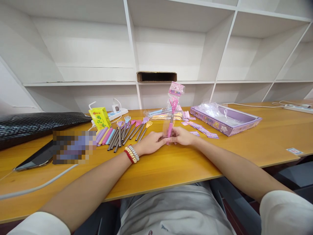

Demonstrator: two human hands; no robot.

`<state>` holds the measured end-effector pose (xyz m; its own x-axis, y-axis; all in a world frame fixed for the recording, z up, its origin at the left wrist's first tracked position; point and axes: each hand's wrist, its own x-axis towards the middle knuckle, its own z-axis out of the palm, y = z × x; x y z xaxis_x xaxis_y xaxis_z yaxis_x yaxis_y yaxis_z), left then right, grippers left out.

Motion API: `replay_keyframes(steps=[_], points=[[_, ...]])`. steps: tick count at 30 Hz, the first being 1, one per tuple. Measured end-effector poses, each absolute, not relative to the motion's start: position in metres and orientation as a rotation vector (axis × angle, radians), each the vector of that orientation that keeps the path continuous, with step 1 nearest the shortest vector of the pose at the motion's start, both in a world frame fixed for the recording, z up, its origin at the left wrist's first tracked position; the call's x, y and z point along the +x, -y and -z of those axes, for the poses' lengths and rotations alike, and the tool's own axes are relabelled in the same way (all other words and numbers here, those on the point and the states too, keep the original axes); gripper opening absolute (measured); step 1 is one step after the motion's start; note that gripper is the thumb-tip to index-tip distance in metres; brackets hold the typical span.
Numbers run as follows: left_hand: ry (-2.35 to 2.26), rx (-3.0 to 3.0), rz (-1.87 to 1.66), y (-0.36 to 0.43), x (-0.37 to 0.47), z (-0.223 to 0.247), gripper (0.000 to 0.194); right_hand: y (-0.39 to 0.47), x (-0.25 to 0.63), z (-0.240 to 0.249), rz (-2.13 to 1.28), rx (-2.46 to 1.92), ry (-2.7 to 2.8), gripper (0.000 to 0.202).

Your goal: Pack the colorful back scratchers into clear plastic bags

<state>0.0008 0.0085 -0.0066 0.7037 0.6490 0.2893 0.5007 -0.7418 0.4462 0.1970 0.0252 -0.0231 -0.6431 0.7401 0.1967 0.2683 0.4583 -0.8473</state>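
A pink back scratcher [171,116] stands upright in a clear plastic bag with a pink header card [176,88] at its top. My left hand [153,142] and my right hand [182,135] are both closed around its handle end, thumbs meeting in front. To the left lie several metal scratcher rods [127,132] with hand-shaped heads in blue, purple, pink and yellow. Beside them is a row of coloured handles [105,135] in purple, yellow, pink and blue. Behind my hands, packed scratchers [163,115] lie in clear bags.
Pink cards [199,127] lie scattered to the right, before a purple box [230,127] with clear plastic in it. A yellow drink carton [99,118], a power strip [118,113] and a dark tablet-like device [36,155] are left. A cardboard box [156,77] sits on the shelf.
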Motion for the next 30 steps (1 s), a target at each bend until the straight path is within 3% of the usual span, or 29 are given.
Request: replay_keyframes(steps=[13,20,30], points=[[-0.869,2.507,-0.658,-0.014,0.0,0.015,0.019,-0.025,0.195,0.021,-1.039,-0.821,2.086,0.034],[-0.982,2.527,-0.719,-0.016,0.0,0.017,0.024,-0.032,0.199,0.023,-0.935,-0.883,2.019,0.033],[-1.117,2.543,-0.703,-0.018,0.0,0.015,0.035,-0.024,0.195,0.021,-1.119,-0.739,1.972,0.041]])
